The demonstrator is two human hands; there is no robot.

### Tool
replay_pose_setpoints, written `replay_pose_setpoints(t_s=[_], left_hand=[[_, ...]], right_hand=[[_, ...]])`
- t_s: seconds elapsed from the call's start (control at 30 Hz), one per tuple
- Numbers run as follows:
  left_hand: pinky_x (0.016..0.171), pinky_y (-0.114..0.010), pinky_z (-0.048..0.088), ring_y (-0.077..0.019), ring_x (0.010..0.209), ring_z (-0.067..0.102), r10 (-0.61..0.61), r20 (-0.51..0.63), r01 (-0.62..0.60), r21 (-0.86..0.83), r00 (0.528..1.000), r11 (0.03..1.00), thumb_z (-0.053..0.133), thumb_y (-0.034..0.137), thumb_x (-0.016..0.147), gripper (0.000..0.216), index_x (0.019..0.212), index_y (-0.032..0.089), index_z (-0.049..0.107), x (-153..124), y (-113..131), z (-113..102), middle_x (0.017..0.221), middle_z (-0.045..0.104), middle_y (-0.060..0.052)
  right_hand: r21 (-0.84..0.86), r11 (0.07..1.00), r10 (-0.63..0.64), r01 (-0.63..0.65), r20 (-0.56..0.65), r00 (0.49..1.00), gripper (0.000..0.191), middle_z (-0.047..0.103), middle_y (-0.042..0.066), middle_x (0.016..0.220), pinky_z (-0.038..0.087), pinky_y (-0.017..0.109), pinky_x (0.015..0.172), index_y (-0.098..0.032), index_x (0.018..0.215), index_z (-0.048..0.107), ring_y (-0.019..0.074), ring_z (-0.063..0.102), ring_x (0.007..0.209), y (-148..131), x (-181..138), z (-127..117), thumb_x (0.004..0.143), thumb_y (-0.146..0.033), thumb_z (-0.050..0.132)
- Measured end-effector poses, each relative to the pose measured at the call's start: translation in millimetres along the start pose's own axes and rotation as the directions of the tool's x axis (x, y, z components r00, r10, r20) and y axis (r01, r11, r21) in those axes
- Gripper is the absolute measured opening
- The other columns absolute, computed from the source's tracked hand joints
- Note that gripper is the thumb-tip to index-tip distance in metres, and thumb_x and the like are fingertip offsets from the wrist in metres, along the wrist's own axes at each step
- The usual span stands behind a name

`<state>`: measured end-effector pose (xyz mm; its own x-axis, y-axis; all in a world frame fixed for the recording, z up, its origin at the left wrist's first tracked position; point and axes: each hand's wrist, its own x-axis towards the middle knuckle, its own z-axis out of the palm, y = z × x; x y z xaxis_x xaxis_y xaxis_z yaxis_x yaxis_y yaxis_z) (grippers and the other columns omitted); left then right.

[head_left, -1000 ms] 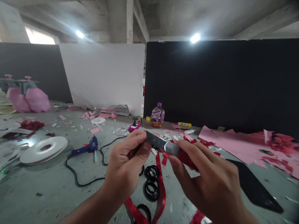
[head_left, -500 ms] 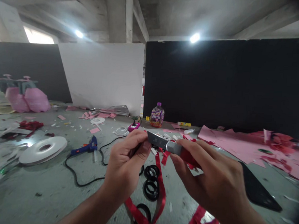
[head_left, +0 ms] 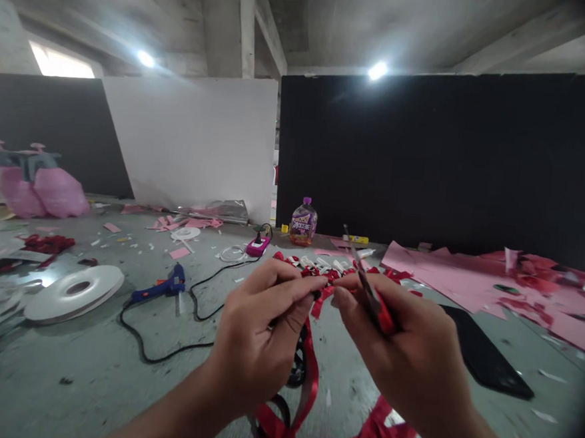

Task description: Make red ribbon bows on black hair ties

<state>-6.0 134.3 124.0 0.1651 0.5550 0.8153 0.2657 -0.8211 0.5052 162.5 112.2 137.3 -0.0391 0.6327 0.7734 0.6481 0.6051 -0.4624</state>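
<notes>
Seeing the grey worktop [head_left: 86, 365] with a glossy red ribbon strip [head_left: 314, 374] trailing below both raised hands. Right hand [head_left: 409, 340] has its fingers curled round the red-handled, metal-bladed cutting tool [head_left: 377, 310], scissors I think. Tool's long axis runs up and away, leaning left; blade tip points above the left fingertips, not at them. Left hand [head_left: 264, 330] pinches a small dark piece [head_left: 321, 294], mostly hidden, just left of the right thumb and index tips. Can't read the piece's long axis or whether the right tips touch it.
</notes>
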Motion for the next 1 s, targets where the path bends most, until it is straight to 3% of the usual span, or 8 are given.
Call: replay_pose_setpoints(t_s=[0.1, 0.27, 0.4, 0.57, 0.7, 0.9, 1.0], left_hand=[[0.067, -0.024, 0.051, -0.0141, 0.078, 0.061, 0.095, 0.01, -0.095, 0.088, 0.995, 0.992, 0.058, 0.009, 0.089, 0.03, 0.111, 0.022, 0.074, -3.6, 0.4, 4.4, 0.092, 0.065, -0.006], [0.07, -0.024, 0.052, -0.0147, 0.081, 0.062, 0.219, -0.003, -0.214, 0.193, 0.976, 0.958, 0.056, 0.003, 0.086, 0.031, 0.107, 0.017, 0.073, -6.8, 2.2, 4.6, 0.092, 0.066, -0.008], [0.074, -0.027, 0.052, -0.0167, 0.085, 0.063, 0.208, 0.028, -0.208, 0.234, 0.978, 0.95, 0.055, 0.003, 0.086, 0.03, 0.107, 0.016, 0.072, -8.7, 2.1, 3.8, 0.096, 0.064, -0.009], [0.08, -0.027, 0.054, -0.0165, 0.089, 0.062, 0.21, 0.086, -0.224, 0.209, 0.974, 0.952, 0.055, 0.007, 0.087, 0.04, 0.125, 0.017, 0.063, -12.1, -1.2, 1.6, 0.101, 0.061, -0.007], [0.081, -0.026, 0.053, -0.0155, 0.09, 0.061, 0.246, 0.107, -0.266, 0.262, 0.963, 0.928, 0.052, 0.005, 0.087, 0.04, 0.124, 0.016, 0.061, -11.9, -1.8, -1.2, 0.101, 0.061, -0.007], [0.084, -0.027, 0.051, -0.016, 0.088, 0.059, 0.322, 0.165, -0.359, 0.314, 0.932, 0.879, 0.056, 0.007, 0.088, 0.032, 0.118, 0.009, 0.064, -11.4, -6.5, 1.6, 0.097, 0.061, -0.009], [0.082, -0.025, 0.05, -0.0144, 0.087, 0.06, 0.258, 0.128, -0.282, 0.231, 0.958, 0.931, 0.056, 0.006, 0.088, 0.037, 0.123, 0.014, 0.064, -12.5, -9.3, 4.8, 0.098, 0.061, -0.007]], right_hand=[[-0.023, 0.999, -0.048, 0.048, -0.004, 0.999, 0.016, 0.073, -0.003, 0.071, 0.051, 0.024, 0.054, -0.023, 0.094, 0.073, 0.0129, 0.065, 0.056, 2.8, -3.1, 0.0, 0.082, -0.019, 0.063], [-0.109, 0.982, -0.159, 0.151, -0.065, 0.985, 0.018, 0.077, -0.003, 0.078, 0.057, 0.026, 0.063, -0.025, 0.097, 0.072, 0.014, 0.069, 0.06, 5.9, -6.3, -0.9, 0.082, -0.018, 0.064], [-0.178, 0.945, -0.286, 0.276, -0.03, 0.958, 0.019, 0.078, 0.0, 0.088, 0.057, 0.026, 0.064, -0.023, 0.102, 0.068, 0.0152, 0.073, 0.07, 7.9, -7.8, -2.5, 0.087, -0.016, 0.058], [-0.283, 0.874, -0.404, 0.395, 0.027, 0.914, 0.019, 0.077, 0.004, 0.093, 0.056, 0.029, 0.067, -0.02, 0.111, 0.063, 0.0176, 0.073, 0.078, 13.2, -9.5, -5.3, 0.092, -0.022, 0.057], [-0.301, 0.827, -0.481, 0.475, 0.059, 0.875, 0.02, 0.076, 0.008, 0.09, 0.054, 0.031, 0.067, -0.014, 0.113, 0.061, 0.0184, 0.071, 0.075, 12.6, -7.7, -6.1, 0.094, -0.019, 0.056], [-0.348, 0.813, -0.472, 0.466, 0.073, 0.878, 0.009, 0.073, 0.008, 0.084, 0.047, 0.031, 0.059, -0.014, 0.097, 0.06, 0.0175, 0.066, 0.066, 8.6, -6.8, -5.0, 0.094, -0.018, 0.053], [-0.307, 0.862, -0.406, 0.403, 0.054, 0.912, 0.009, 0.071, 0.005, 0.082, 0.045, 0.029, 0.055, -0.018, 0.091, 0.06, 0.0155, 0.063, 0.062, 8.6, -7.3, -3.3, 0.092, -0.02, 0.052]])
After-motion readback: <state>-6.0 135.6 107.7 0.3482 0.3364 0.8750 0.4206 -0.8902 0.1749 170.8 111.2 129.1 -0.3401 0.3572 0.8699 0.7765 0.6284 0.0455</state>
